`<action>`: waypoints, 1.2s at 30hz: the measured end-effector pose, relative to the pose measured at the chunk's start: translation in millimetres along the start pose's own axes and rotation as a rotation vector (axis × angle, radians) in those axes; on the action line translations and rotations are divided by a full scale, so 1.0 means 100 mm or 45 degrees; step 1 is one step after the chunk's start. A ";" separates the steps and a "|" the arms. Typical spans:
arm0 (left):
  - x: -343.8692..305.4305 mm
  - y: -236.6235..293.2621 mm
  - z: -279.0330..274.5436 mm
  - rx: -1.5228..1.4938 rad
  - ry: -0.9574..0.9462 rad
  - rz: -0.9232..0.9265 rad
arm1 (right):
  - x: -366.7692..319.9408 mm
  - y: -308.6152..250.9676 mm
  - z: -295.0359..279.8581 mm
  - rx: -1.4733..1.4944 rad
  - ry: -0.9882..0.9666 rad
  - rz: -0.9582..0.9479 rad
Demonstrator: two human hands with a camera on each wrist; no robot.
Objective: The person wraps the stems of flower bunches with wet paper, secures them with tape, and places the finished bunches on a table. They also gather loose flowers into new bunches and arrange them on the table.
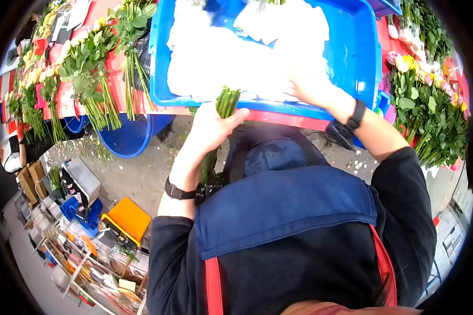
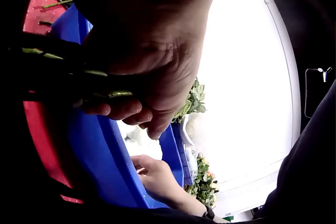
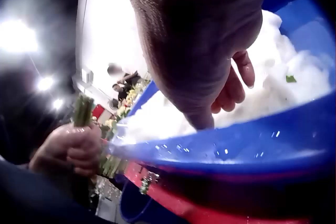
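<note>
My left hand (image 1: 209,127) grips a bundle of green cut flower stems (image 1: 227,102) in front of the blue tray's near rim. The stem ends stick up out of the fist, and the bundle hangs downward below it, partly hidden by the forearm. Inside the large blue tray (image 1: 352,63) lies a heap of soft, white, wet-looking wadding (image 1: 220,63). My right hand (image 1: 312,90) reaches over the near rim to the wadding. In the right wrist view its loosely bent fingers (image 3: 229,95) hang close over the white heap, apart from the thumb.
Bunches of roses (image 1: 89,73) lie along the red table at left, stems toward me. More roses (image 1: 425,100) lie at right. A blue bucket (image 1: 126,137) stands below the table's left part. An orange crate (image 1: 129,220) and a loaded rack (image 1: 79,273) stand behind at left.
</note>
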State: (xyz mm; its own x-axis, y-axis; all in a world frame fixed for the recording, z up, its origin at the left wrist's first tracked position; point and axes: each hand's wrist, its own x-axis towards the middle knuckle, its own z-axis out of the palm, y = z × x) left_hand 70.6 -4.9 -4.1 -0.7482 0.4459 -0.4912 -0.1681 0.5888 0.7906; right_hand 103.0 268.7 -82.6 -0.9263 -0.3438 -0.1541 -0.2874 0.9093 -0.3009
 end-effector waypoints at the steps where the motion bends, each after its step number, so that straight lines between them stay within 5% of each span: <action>1: 0.03 0.03 0.03 0.006 -0.023 0.009 | 0.09 -0.01 0.10 -0.084 -0.054 0.020; 2: 0.06 0.06 0.04 0.013 -0.046 0.017 | 0.15 0.01 0.15 -0.168 -0.108 0.039; 5: 0.12 0.09 0.04 0.034 -0.077 0.026 | 0.20 0.14 -0.02 0.680 -0.230 0.373; 8: 0.18 0.14 0.05 0.020 -0.063 0.058 | 0.04 0.38 -0.10 1.415 -0.019 0.543; 11: 0.25 0.14 0.09 0.076 -0.061 0.078 | -0.01 0.31 -0.28 1.103 0.094 0.582; 14: 0.26 0.26 0.07 0.154 -0.131 -0.038 | 0.00 0.12 -0.31 0.533 0.361 0.334; 17: 0.28 0.25 0.09 0.178 -0.099 0.020 | 0.01 0.05 -0.14 -0.117 0.098 0.077; 24: 0.28 0.19 0.15 0.338 -0.030 -0.026 | 0.38 -0.30 -0.06 0.034 -0.160 0.141; 27: 0.26 0.14 0.06 0.260 -0.007 0.009 | 0.36 0.05 -0.12 0.684 -0.454 0.397; 33: 0.33 -0.02 0.08 0.147 0.077 0.152 | -0.15 0.47 -0.14 2.498 0.228 0.785; 36: 0.37 0.01 0.14 0.094 0.022 0.057 | -0.24 0.61 0.13 2.736 0.373 0.877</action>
State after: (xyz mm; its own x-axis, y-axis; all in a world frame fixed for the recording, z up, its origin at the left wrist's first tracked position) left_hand 51.4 22.1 -26.6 -0.7652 0.4616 -0.4487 -0.0869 0.6166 0.7824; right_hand 110.8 329.5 -109.9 -0.7942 0.0221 -0.6073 0.3970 -0.7377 -0.5460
